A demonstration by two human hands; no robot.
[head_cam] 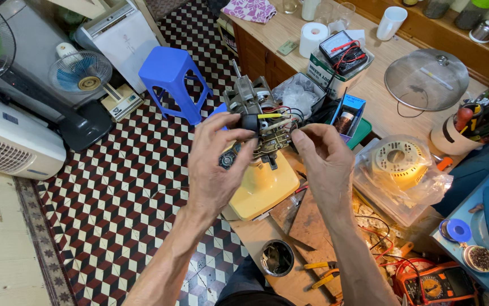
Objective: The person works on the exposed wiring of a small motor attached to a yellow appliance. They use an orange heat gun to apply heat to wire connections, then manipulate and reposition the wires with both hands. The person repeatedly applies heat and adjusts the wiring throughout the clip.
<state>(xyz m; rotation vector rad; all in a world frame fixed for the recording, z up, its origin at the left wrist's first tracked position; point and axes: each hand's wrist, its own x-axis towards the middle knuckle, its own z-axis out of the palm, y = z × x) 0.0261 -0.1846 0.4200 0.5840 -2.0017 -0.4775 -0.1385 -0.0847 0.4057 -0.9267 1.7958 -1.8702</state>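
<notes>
A bare fan motor (pixel 254 102) with a steel shaft, copper windings and coloured wires stands on a yellow plastic fan housing (pixel 262 188) at the workbench edge. My left hand (pixel 215 164) pinches a small black cylindrical part (pixel 249 122) with a yellow-sleeved lead against the motor's front. My right hand (pixel 325 160) holds thin wires (pixel 283 122) between thumb and forefinger, just right of that part. Both hands meet in front of the motor.
A blue stool (pixel 172 79) and several fans stand on the checkered floor at left. The wooden bench (pixel 369 90) holds an analog meter on a box, a paper roll, a glass lid, a bagged fan part (pixel 398 170), yellow pliers (pixel 321 272) and an orange multimeter (pixel 440 286).
</notes>
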